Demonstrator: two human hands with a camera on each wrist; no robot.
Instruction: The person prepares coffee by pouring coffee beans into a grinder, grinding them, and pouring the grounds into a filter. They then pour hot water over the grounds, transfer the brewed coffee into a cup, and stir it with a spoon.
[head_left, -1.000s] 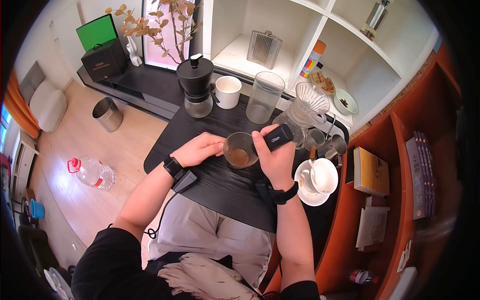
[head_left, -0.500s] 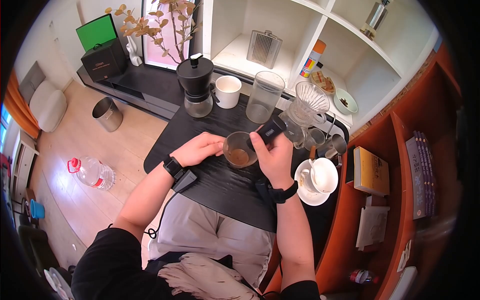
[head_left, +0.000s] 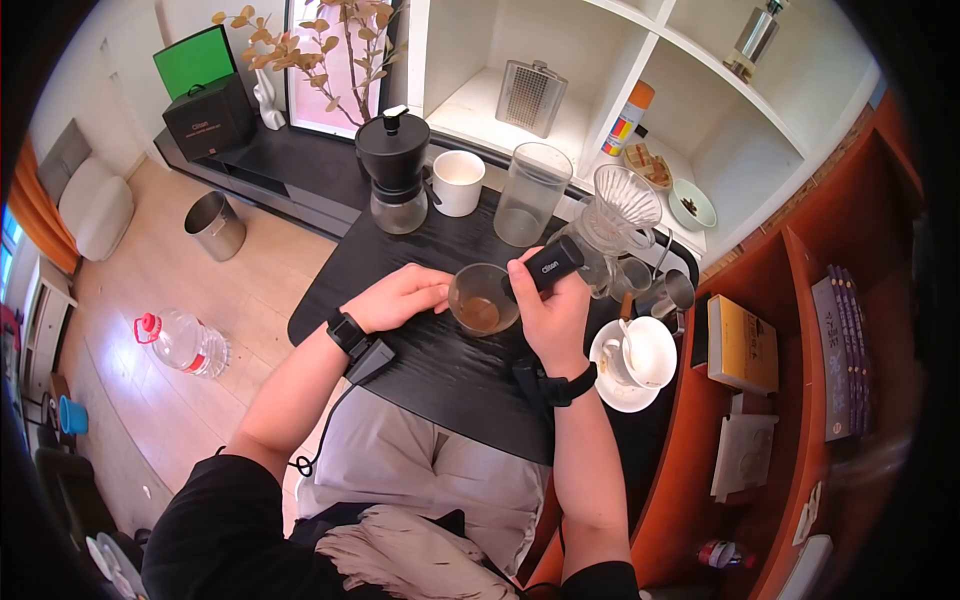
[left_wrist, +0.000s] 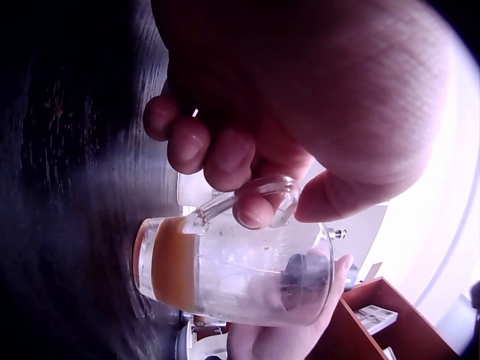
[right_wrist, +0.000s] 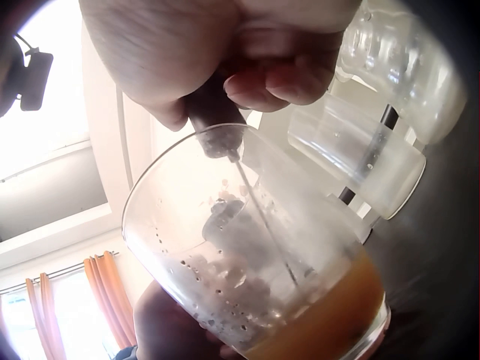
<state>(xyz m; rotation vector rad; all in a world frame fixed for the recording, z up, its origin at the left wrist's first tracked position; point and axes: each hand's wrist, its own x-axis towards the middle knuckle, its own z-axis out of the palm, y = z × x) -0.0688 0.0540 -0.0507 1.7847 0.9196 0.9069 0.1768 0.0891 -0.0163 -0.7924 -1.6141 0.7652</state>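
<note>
My left hand (head_left: 400,297) holds a clear glass mug (head_left: 468,286) by its handle, with a finger through the loop and the thumb against it. Brown liquid (left_wrist: 174,262) fills the lower part of the mug, which stands on the black table. In my right hand (head_left: 556,318) is a black handheld milk frother (head_left: 556,266), gripped over the mug's right rim. Its thin metal shaft (right_wrist: 262,217) slants down inside the glass, the tip close to the liquid (right_wrist: 330,319) in the right wrist view. Bubbles and droplets cling to the inner wall.
Behind the mug stand a black coffee grinder (head_left: 393,165), a white cup (head_left: 458,180), a tall clear glass (head_left: 532,190) and a ribbed glass dripper (head_left: 622,210). A white cup on a saucer (head_left: 618,395) sits by my right wrist. A wooden shelf (head_left: 690,440) borders the right side.
The frother's body tipped upward and back half a second ago, and now lies lower again, its label facing up. The mug and my left hand have stayed in place.
</note>
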